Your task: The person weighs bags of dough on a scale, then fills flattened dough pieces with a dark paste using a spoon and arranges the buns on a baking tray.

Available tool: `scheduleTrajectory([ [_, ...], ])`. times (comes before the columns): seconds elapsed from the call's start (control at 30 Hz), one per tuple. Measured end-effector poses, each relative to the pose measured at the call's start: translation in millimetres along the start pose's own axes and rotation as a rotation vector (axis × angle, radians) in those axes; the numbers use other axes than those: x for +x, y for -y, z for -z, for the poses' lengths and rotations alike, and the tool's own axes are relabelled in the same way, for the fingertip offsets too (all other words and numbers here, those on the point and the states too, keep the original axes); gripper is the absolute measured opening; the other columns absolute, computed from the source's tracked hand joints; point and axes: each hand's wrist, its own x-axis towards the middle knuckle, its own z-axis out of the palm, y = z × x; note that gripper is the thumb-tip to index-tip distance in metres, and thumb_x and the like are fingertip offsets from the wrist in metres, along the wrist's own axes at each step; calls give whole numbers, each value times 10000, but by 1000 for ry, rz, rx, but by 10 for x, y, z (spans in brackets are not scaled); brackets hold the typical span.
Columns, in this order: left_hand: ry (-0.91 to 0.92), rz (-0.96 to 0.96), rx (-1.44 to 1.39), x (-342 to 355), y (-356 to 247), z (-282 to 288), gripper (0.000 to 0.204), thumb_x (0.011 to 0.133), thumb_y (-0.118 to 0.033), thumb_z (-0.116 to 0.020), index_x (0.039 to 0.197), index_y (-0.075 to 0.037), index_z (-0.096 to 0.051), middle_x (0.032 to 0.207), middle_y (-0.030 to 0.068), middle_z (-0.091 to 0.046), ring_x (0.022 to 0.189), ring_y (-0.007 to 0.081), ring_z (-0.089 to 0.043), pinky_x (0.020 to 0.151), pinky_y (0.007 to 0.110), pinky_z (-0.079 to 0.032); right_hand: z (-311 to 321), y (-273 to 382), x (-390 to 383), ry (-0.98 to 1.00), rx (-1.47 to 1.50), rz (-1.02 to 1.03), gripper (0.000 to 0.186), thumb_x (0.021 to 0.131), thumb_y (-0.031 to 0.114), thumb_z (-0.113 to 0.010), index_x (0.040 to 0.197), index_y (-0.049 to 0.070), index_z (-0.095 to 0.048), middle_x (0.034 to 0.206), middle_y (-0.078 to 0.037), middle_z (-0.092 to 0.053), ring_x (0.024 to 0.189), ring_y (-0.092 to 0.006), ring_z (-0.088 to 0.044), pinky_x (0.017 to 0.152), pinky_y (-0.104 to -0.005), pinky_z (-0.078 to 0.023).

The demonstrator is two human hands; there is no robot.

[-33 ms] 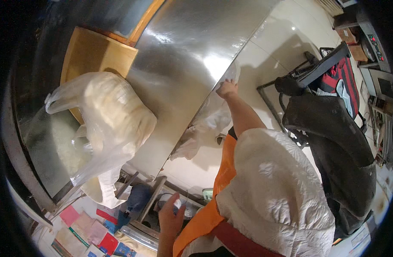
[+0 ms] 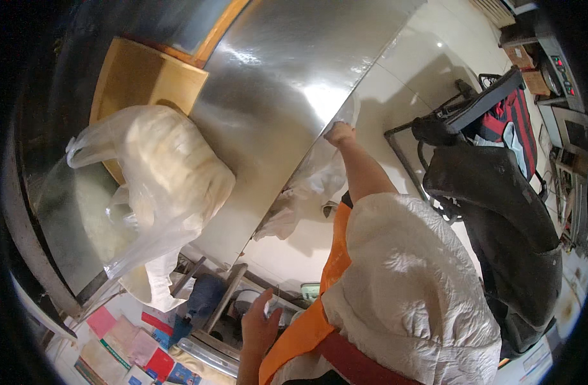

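My right hand [image 2: 340,133] is closed at the edge of the shiny metal table [image 2: 275,83], with thin clear plastic showing on both sides of it. That clear plastic bag [image 2: 310,183] hangs crumpled along the table's edge, below my fist. Low in the view, my left hand [image 2: 260,326] is raised beside my orange apron [image 2: 307,333], its thumb and fingers curved and apart. No held object shows in it; a small pale patch appears between the fingers. A large translucent plastic bag with pale, layered contents [image 2: 172,160] sits on the table to the left.
A wooden board [image 2: 143,77] lies behind the full bag. Right of me stand a black chair [image 2: 499,237] and a red-and-black striped bag [image 2: 515,122]. Below the table's near end are a metal-framed stool [image 2: 223,301] and several coloured papers [image 2: 124,340].
My left hand has shifted very slightly to the right, its fingers still apart. The right hand stays at the table's edge, and the bags lie as before.
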Motion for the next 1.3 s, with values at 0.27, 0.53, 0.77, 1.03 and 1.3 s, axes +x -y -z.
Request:
scheduleTrajectory([
  [0.27,-103,-112,-175,153,181,-400,484,851,-176,-678,1277,-4,-527,1183,209,-617,1093,349,-605,894,414,-493,434,-678,-380,80,643,122,412,738,134,-734,1138,55,-673,1188,-153,-640,1060,-267,-623,919,-337,-481],
  [0.53,3,-58,-160,480,-62,-548,491,847,-176,-677,1285,-15,-524,1183,196,-624,1100,331,-608,910,403,-487,-395,-82,312,-99,670,-184,290,755,151,-705,1024,46,-678,1038,-149,-641,936,-285,-635,812,-369,-514],
  [0.77,-120,-228,-316,438,9,-927,487,840,-129,-675,1283,2,-521,1174,185,-632,1031,322,-644,878,391,-501,1257,-513,-654,-57,1815,-68,181,806,95,-595,973,30,-618,745,-54,-580,607,-182,-549,549,-312,-482],
  [1.03,-579,-594,-357,552,-1146,-224,1006,694,-237,-806,1484,-40,-215,1511,243,-231,1392,416,-239,1114,496,-260,2687,-61,-2063,868,1847,350,266,829,55,-532,1092,21,-558,689,1,-505,494,-96,-415,421,-233,-338],
  [1.3,-741,-96,-234,935,-3,31,377,783,-150,-603,1144,-45,-593,935,204,-668,869,381,-643,794,478,-489,3071,693,-3109,236,1126,797,199,755,-103,-605,904,25,-636,739,-1,-547,532,-106,-439,508,-245,-381],
])
